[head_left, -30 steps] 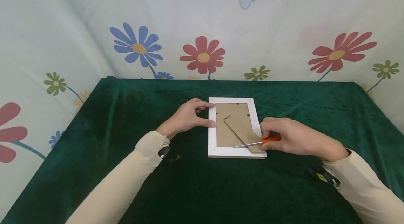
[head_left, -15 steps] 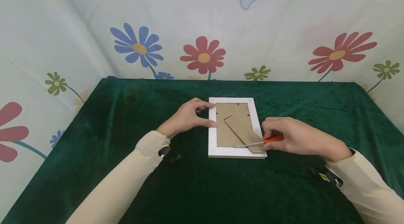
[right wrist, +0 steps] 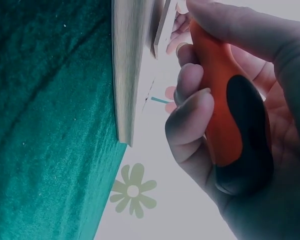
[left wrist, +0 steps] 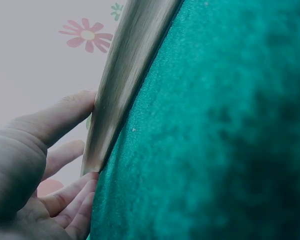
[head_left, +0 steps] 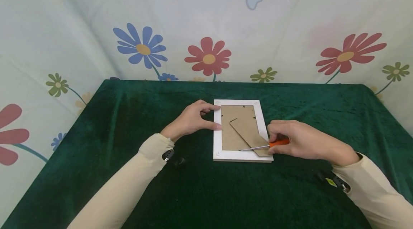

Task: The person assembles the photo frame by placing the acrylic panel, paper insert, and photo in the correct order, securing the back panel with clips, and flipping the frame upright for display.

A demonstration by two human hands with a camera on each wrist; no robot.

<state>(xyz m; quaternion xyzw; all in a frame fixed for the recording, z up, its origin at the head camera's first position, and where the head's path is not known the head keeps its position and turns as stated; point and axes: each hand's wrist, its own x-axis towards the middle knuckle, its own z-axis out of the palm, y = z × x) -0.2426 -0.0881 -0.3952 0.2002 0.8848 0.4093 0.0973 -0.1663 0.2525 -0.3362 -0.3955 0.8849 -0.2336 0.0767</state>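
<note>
A white picture frame (head_left: 217, 143) lies face down, its brown backing board (head_left: 230, 139) upward. A slanted stand leg (head_left: 250, 137) crosses the board, with small dark tabs near the upper edges. My left hand (head_left: 193, 117) touches the frame's left rail with thumb and forefinger; in the left wrist view the thumb (left wrist: 65, 117) meets the rail's edge and other fingertips are at its side. My right hand (head_left: 300, 139) grips an orange and black screwdriver (head_left: 278, 142); its thin shaft crosses the leg, the tip at the board's lower edge. The right wrist view shows fingers wrapped round the handle (right wrist: 220, 110).
Dark green velvet cloth (head_left: 206, 193) covers the table around the frame. Behind it hangs a pale backdrop (head_left: 284, 24) printed with flowers and a butterfly. Dark straps show at both cuffs.
The right hand and screwdriver handle have shifted very slightly to the right since the first frame. The left hand and the picture frame look the same.
</note>
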